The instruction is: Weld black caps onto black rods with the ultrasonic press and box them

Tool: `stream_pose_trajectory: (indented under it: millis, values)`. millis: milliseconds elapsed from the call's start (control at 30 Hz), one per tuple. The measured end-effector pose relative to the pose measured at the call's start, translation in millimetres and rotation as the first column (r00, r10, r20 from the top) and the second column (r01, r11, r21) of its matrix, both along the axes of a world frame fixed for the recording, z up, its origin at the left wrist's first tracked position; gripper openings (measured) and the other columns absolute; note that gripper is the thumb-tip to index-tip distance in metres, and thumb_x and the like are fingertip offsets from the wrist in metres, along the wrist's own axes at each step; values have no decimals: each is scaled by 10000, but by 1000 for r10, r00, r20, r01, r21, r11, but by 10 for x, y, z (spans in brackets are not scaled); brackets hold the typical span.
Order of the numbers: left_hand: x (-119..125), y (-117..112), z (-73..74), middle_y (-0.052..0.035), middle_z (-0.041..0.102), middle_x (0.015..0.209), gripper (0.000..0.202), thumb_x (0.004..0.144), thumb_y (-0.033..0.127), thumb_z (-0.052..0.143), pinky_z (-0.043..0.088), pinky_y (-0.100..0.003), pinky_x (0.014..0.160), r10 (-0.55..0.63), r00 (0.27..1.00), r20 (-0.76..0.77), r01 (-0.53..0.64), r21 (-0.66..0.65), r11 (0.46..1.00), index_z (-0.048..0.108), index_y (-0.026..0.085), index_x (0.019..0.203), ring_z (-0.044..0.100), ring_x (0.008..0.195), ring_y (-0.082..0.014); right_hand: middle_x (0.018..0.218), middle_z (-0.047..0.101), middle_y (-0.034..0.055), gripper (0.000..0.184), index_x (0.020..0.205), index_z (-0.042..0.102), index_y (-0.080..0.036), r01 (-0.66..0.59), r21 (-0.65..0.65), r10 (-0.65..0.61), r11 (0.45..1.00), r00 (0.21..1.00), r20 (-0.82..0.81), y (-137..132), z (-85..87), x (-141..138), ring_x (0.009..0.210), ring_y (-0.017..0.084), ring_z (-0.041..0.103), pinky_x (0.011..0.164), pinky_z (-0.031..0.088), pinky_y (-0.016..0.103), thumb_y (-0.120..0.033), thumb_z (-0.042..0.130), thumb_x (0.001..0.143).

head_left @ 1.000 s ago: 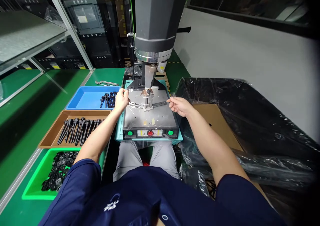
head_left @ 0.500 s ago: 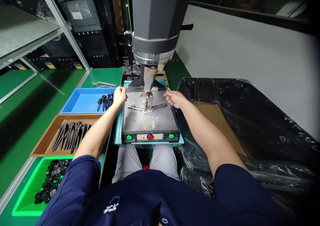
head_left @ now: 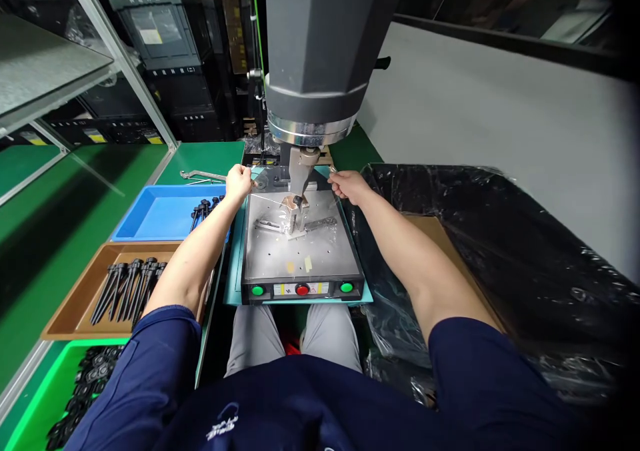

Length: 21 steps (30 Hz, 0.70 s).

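My left hand (head_left: 239, 182) is closed in a pinch, over the left rear edge of the press's metal base plate (head_left: 273, 264). My right hand (head_left: 347, 185) pinches at the opposite rear edge. Between them hangs what looks like a clear plastic film (head_left: 325, 238), seen mainly by its glints and wrinkles over the plate. Under the grey press head (head_left: 315, 38), a metal horn (head_left: 301, 168) points down at a small fixture (head_left: 295, 221). A small black part (head_left: 298, 200) sits at the horn's tip.
At left stand a blue tray (head_left: 145, 214) and a brown tray (head_left: 70, 304), both with black stemmed parts, and a green tray (head_left: 37, 398) of small black parts. Wrenches (head_left: 203, 174) lie behind. Black plastic sheeting (head_left: 500, 238) covers the right side. Green and red buttons (head_left: 302, 290) line the base front.
Both hands have moved up and away from me relative to the base plate, still pinched. The view has shifted slightly, so the plate and trays appear lower.
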<state>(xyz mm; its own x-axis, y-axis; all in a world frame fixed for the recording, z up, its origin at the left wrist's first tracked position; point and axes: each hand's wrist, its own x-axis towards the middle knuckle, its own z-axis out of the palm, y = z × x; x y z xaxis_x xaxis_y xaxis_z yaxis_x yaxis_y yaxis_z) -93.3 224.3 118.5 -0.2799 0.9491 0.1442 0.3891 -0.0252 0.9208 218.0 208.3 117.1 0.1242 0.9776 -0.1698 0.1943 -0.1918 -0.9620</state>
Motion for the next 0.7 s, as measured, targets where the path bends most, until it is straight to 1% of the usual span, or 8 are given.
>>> stream_pose_trajectory:
  millis: [133, 233, 333, 467, 567, 700]
  values:
    - [-18, 203, -26, -23, 623, 570, 107, 891, 234, 477, 406, -280, 540, 11, 1000, -17, -11, -12, 1000, 510, 211, 791, 502, 423, -156, 460, 465, -44, 305, 693, 575, -140, 30, 4, -30, 1000, 999, -19, 144, -58, -28, 341, 56, 371, 317, 229, 172, -237, 600, 981]
    - [-31, 320, -44, -25, 628, 573, 108, 883, 229, 496, 415, -283, 565, 31, 999, -40, -31, -13, 999, 527, 206, 783, 505, 441, -156, 452, 458, -54, 301, 691, 556, -148, 44, 18, -44, 999, 998, -33, 253, -132, -40, 337, 51, 349, 316, 213, 173, -240, 616, 972]
    - [-36, 393, -57, -26, 634, 575, 126, 873, 230, 509, 411, -284, 560, 51, 997, -61, -53, -34, 998, 534, 206, 751, 487, 423, -149, 449, 451, -67, 293, 702, 540, -158, 44, 11, -43, 999, 998, -38, 327, -186, -62, 324, 46, 329, 309, 187, 174, -240, 607, 976]
    - [-20, 421, -83, -25, 635, 567, 146, 859, 237, 528, 396, -268, 523, 63, 997, -37, -66, -81, 995, 535, 201, 718, 451, 392, -129, 464, 456, -70, 290, 711, 528, -165, 48, -15, -49, 999, 998, -29, 352, -224, -97, 318, 41, 325, 311, 177, 174, -249, 604, 978]
    - [5, 402, -125, -14, 626, 557, 139, 847, 230, 547, 383, -243, 501, 47, 999, 7, -46, -108, 993, 535, 192, 713, 430, 384, -109, 479, 464, -67, 305, 700, 516, -167, 32, -24, -33, 999, 999, -9, 344, -262, -102, 324, 39, 324, 317, 184, 173, -266, 627, 967]
    - [33, 377, -183, -2, 613, 558, 132, 855, 227, 544, 383, -222, 493, 21, 998, 67, -12, -131, 991, 533, 187, 730, 454, 401, -102, 481, 464, -68, 310, 696, 505, -170, 23, -38, -22, 999, 1000, 21, 345, -321, -81, 330, 41, 327, 322, 187, 173, -244, 600, 981]
